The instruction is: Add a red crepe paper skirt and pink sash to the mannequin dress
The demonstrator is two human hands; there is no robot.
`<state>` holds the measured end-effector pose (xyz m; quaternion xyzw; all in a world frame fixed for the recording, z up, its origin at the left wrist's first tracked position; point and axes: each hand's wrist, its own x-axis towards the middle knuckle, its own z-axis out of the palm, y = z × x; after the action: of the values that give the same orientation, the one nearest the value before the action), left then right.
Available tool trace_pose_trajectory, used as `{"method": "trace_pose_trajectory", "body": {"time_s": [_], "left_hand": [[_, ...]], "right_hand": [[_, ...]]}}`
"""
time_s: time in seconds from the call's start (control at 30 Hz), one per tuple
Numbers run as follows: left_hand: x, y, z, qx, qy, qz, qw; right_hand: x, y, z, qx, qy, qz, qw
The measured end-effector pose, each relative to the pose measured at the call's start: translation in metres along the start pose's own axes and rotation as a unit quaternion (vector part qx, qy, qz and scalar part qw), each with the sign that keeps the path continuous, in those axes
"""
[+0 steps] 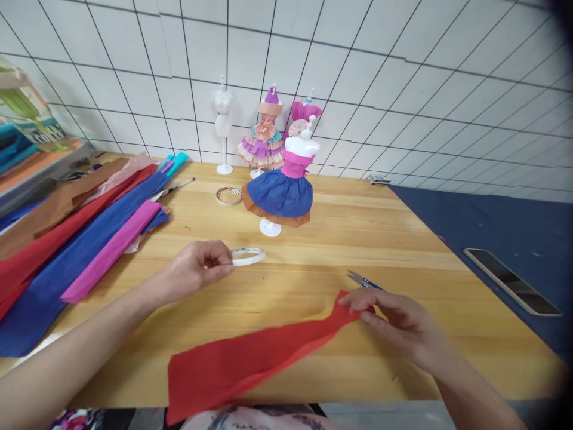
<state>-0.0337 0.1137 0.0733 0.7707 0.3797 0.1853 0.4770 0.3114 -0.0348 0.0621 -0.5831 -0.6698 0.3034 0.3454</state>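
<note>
Now, on the head view, I see the left hand (pixel 201 267) with its grip pinched on a white tape ring (pixel 249 257) on the counter (pixel 358 239), the right hand (pixel 396 321) gripping one end of the red paper strip (pixel 250 361), and what look like scissors (pixel 362 279) just behind it.

Red paper strip (pixel 250 358) up front, doll dress (pixel 278 194) is blue with a pink top and brown hem, white tape ring (pixel 248 256), tan wood table (pixel 358 239).
</note>
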Motion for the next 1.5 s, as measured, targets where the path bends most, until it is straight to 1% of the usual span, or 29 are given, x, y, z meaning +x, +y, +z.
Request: {"method": "trace_pose_trajectory", "body": {"time_s": [0.13,0.17,0.27,0.33,0.4,0.5,0.6,0.63,0.7,0.77,0.87,0.93,0.97,1.03,1.07,1.1,1.17,1.23,1.27,1.33,1.4,1.5], "left_hand": [[0.019,0.015,0.023,-0.077,-0.055,0.027,0.995],[0.025,0.017,0.03,-0.103,-0.071,0.032,0.992],[0.041,0.021,0.046,-0.174,-0.094,0.047,0.979],[0.047,0.023,0.051,-0.205,-0.101,0.044,0.973],[0.049,0.024,0.052,-0.233,-0.106,0.031,0.966],[0.048,0.022,0.05,-0.275,-0.11,-0.001,0.955],[0.047,0.014,0.048,-0.306,-0.105,-0.032,0.946],[0.047,0.011,0.047,-0.315,-0.102,-0.04,0.943],[0.047,0.006,0.045,-0.332,-0.094,-0.051,0.937],[0.048,0.003,0.042,-0.343,-0.088,-0.058,0.933],[0.049,0.002,0.04,-0.338,-0.08,-0.056,0.936],[0.049,0.003,0.039,-0.323,-0.076,-0.051,0.942],[0.048,0.004,0.039,-0.315,-0.075,-0.05,0.945],[0.047,0.008,0.04,-0.306,-0.076,-0.045,0.948],[0.047,0.011,0.04,-0.303,-0.077,-0.042,0.949],[0.046,0.014,0.039,-0.3,-0.076,-0.038,0.95],[0.043,0.021,0.037,-0.289,-0.066,-0.028,0.954],[0.039,0.027,0.031,-0.263,-0.045,-0.019,0.964],[0.036,0.029,0.027,-0.243,-0.032,-0.017,0.969],[0.028,0.032,0.019,-0.199,-0.002,-0.02,0.98],[0.018,0.031,0.012,-0.157,0.026,-0.032,0.987],[0.003,0.025,0.008,-0.12,0.041,-0.049,0.991]], "right_hand": [[0.035,-0.038,0.014,-0.016,-0.082,0.024,0.996],[0.042,-0.046,0.018,-0.013,-0.086,0.033,0.996],[0.062,-0.06,0.03,0.033,-0.085,0.056,0.994],[0.071,-0.064,0.036,0.067,-0.078,0.069,0.992],[0.077,-0.063,0.037,0.087,-0.066,0.075,0.991],[0.078,-0.051,0.031,0.096,-0.035,0.079,0.992],[0.07,-0.031,0.017,0.081,-0.004,0.106,0.991],[0.065,-0.022,0.011,0.065,-0.001,0.117,0.991],[0.056,-0.003,-0.002,0.018,0.027,0.126,0.991],[0.046,0.019,-0.016,-0.029,0.033,0.127,0.991],[0.032,0.048,-0.033,-0.12,0.012,0.113,0.986],[0.026,0.053,-0.036,-0.193,0.036,0.074,0.978],[0.025,0.05,-0.034,-0.224,0.056,0.042,0.972],[0.026,0.032,-0.021,-0.262,0.087,-0.034,0.96],[0.028,0.019,-0.009,-0.25,0.069,-0.061,0.964],[0.032,0.004,0.006,-0.234,0.027,-0.081,0.969],[0.043,-0.026,0.043,-0.207,-0.072,-0.142,0.965],[0.054,-0.046,0.081,-0.216,-0.114,-0.195,0.95],[0.06,-0.052,0.097,-0.235,-0.117,-0.213,0.941],[0.068,-0.055,0.121,-0.271,-0.135,-0.235,0.924],[0.073,-0.052,0.131,-0.278,-0.141,-0.245,0.918],[0.073,-0.045,0.125,-0.228,-0.11,-0.248,0.935]]}}
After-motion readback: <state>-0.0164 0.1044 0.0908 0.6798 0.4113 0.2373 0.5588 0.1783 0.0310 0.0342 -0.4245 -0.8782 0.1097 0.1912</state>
